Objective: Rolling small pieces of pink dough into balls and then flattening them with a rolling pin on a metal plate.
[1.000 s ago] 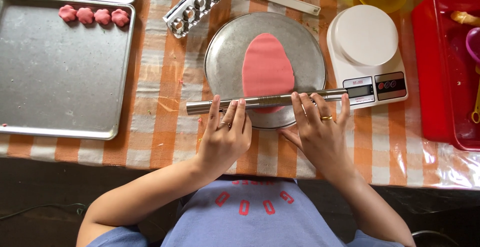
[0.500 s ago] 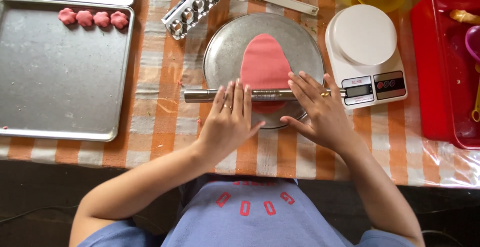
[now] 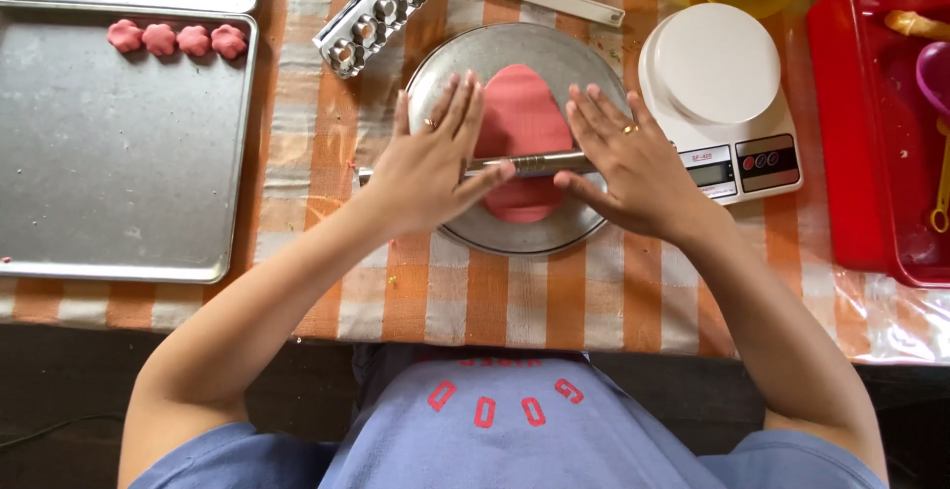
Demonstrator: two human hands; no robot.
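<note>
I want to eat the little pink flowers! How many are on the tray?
4 small pink flower-shaped dough pieces sit in a row at the far left corner of the grey metal baking tray. None seem hidden.

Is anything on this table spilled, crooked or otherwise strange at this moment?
Nothing is spilled or broken. Both hands, left hand and right hand, press a metal rolling pin across pink dough on a round metal plate. Only small crumbs lie on the striped cloth, and the flower cutter lies askew.
</note>
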